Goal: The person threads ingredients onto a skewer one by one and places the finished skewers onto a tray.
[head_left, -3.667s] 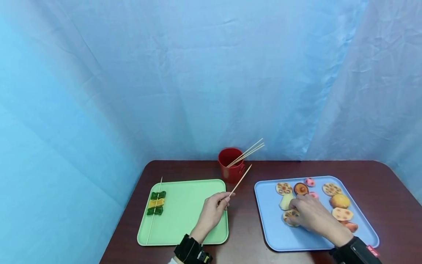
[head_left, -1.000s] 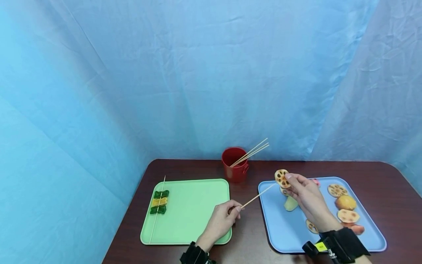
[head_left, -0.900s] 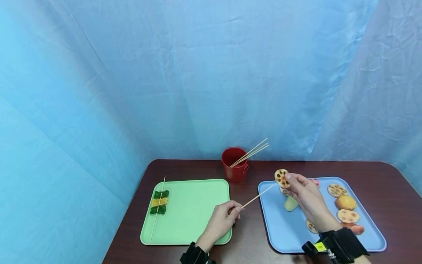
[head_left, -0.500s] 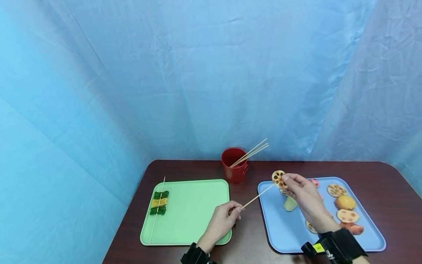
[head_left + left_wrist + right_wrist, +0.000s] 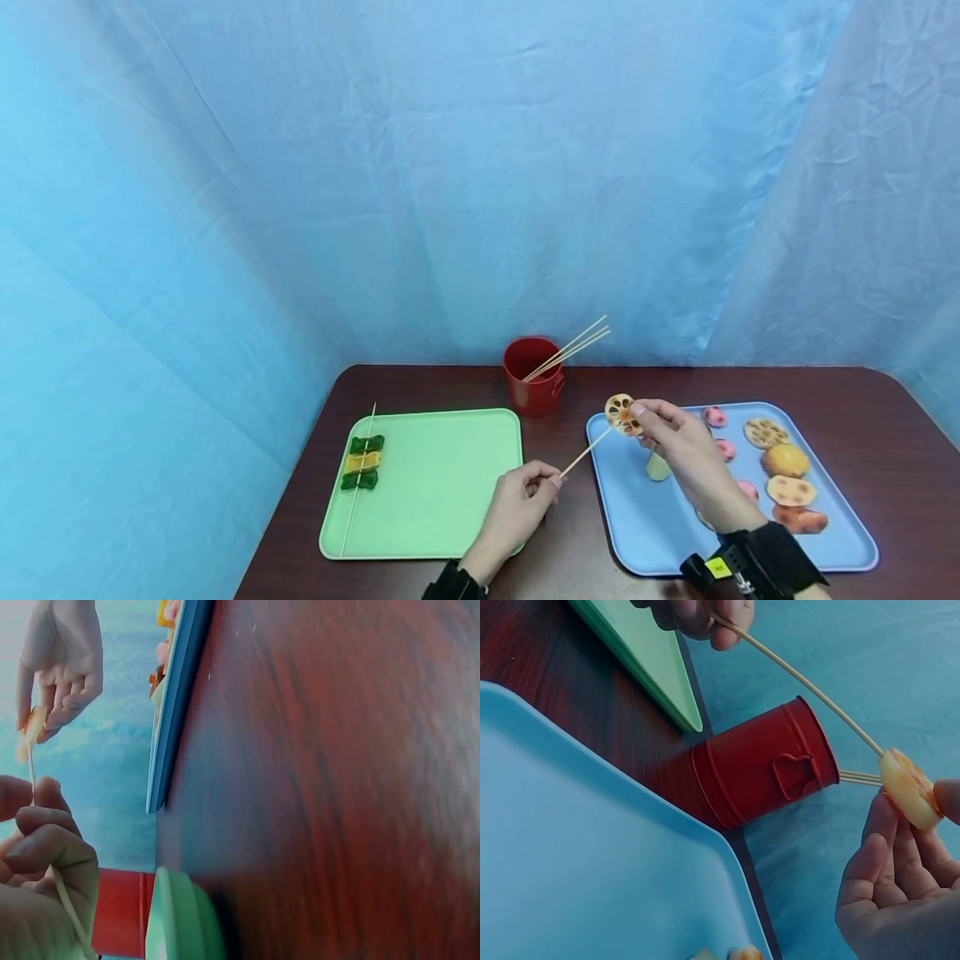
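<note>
My left hand (image 5: pixel 517 508) grips a wooden skewer (image 5: pixel 585 454) near its lower part, over the table between the two trays. The skewer slants up to the right. Above the left corner of the blue tray, my right hand (image 5: pixel 686 454) pinches a lotus root slice (image 5: pixel 621 414) between thumb and fingers, holes facing the head camera. In the right wrist view, the skewer's (image 5: pixel 810 686) upper end meets the edge of the slice (image 5: pixel 909 791); its tip is hidden there. The left wrist view also has the slice (image 5: pixel 31 735) at the skewer's end.
The blue tray (image 5: pixel 637 542) holds another lotus slice (image 5: pixel 765 433), a yellow piece (image 5: pixel 785 460), pink pieces and more food. On the green tray (image 5: pixel 435 483) lies a skewer with green and yellow pieces (image 5: pixel 363 461). Behind, a red bucket (image 5: pixel 532 392) holds several skewers.
My right hand has lifted the lotus slice off the blue tray and brought it left. My left hand has tilted the skewer and shifted right, so the skewer's end now meets the slice's edge.
</note>
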A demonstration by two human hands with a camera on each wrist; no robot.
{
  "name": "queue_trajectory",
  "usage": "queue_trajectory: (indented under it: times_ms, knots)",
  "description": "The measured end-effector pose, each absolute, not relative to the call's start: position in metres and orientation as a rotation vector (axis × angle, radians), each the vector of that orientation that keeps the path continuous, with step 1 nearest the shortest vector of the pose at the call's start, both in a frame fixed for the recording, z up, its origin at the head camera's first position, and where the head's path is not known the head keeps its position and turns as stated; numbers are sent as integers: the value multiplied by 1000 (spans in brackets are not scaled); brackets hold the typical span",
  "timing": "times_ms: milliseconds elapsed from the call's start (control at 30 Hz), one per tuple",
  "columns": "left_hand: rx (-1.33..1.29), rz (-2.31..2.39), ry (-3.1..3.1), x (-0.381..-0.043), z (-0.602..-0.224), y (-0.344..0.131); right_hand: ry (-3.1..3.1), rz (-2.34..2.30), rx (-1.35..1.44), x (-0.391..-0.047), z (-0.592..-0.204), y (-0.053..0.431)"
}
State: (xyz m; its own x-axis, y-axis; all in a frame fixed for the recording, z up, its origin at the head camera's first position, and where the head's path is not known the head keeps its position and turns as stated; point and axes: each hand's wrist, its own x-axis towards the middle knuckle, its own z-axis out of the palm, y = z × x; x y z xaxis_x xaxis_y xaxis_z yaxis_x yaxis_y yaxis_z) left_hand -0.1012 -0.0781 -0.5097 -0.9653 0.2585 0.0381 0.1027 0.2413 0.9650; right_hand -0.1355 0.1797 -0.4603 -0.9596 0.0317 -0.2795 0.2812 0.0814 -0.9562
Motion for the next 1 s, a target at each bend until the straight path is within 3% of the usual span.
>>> queue_trajectory:
  times_ms: [1000]
  knots:
    - [160, 1978, 2229, -96, -504, -57, 2312, -1817, 226, -131, -467, 170]
